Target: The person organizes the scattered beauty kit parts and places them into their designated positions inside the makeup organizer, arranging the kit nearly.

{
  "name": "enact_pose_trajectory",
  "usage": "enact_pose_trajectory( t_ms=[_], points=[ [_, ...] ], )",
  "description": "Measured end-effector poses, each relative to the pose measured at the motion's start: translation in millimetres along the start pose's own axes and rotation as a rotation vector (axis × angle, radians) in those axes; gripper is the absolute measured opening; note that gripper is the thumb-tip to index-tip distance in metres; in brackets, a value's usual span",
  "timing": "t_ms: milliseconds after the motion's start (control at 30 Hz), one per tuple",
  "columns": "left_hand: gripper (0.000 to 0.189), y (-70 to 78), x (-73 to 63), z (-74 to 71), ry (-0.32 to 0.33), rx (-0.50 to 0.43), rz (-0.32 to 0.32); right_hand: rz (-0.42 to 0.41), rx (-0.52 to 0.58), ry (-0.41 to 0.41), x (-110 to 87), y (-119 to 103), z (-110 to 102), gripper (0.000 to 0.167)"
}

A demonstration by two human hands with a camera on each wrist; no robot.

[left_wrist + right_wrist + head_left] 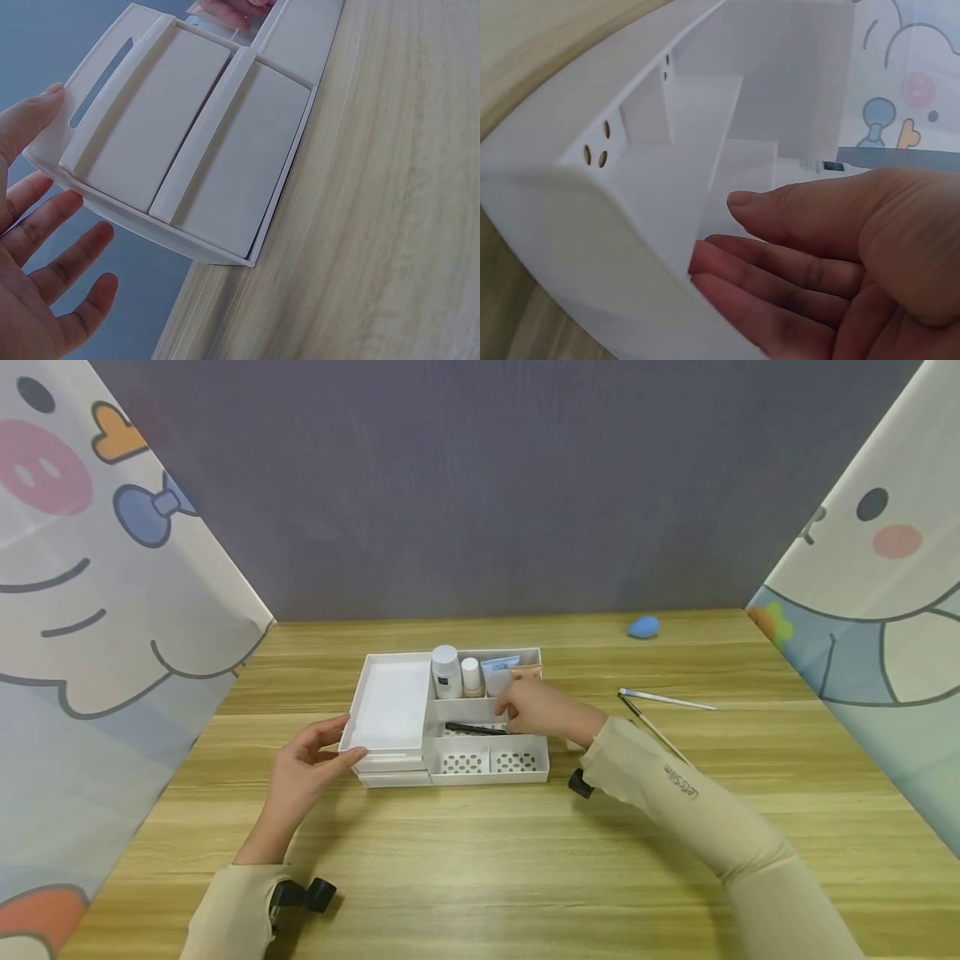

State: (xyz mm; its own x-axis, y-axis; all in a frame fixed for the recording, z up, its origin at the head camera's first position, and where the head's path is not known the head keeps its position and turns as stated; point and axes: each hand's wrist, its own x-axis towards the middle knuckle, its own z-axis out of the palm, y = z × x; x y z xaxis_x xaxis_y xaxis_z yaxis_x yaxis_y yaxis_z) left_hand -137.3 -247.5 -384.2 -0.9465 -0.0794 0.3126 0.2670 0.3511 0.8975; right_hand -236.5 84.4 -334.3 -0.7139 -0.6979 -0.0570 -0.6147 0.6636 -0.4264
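A white storage box stands on the table, with a flat lid tray at left, drawer fronts in the left wrist view and open compartments at right. My left hand pinches its front left corner, thumb on the rim. In the middle compartment lies a slim black pen-like stick. My right hand reaches over that compartment beside the stick's right end. In the right wrist view its fingers curl loosely, the thumb apart from them, with nothing visible between.
The back compartment holds a white bottle, a small white-capped bottle, a pale blue tube and a peach tube. Right of the box lie a white brush and a dark-tipped brush. A blue makeup sponge sits farther back.
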Motion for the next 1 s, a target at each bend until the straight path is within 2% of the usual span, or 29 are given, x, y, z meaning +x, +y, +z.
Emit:
enact_pose_trajectory(
  t_ms=[367, 600, 700, 833, 1000],
  points=[
    [0.044, -0.7, 0.2, -0.1, 0.003, -0.004, 0.007, -0.071, 0.093, 0.072, -8.4, 7.1, -12.5, 0.023],
    [0.044, 0.2, -0.1, -0.1, -0.001, 0.004, 0.006, 0.012, 0.399, 0.013, -24.0, 14.1, -24.7, 0.028],
    [0.044, 0.7, -0.1, -0.1, -0.002, 0.007, 0.006, 0.052, 0.486, 0.014, -30.0, 18.2, -31.3, 0.031],
    [0.044, 1.2, -0.1, -0.1, -0.003, 0.005, 0.009, 0.110, 0.546, 0.039, -38.5, 25.1, -40.6, 0.033],
    [0.043, 1.7, 0.1, -0.1, 0.000, 0.002, 0.011, 0.129, 0.567, 0.107, -48.1, 38.2, -50.7, 0.035]
  ],
)
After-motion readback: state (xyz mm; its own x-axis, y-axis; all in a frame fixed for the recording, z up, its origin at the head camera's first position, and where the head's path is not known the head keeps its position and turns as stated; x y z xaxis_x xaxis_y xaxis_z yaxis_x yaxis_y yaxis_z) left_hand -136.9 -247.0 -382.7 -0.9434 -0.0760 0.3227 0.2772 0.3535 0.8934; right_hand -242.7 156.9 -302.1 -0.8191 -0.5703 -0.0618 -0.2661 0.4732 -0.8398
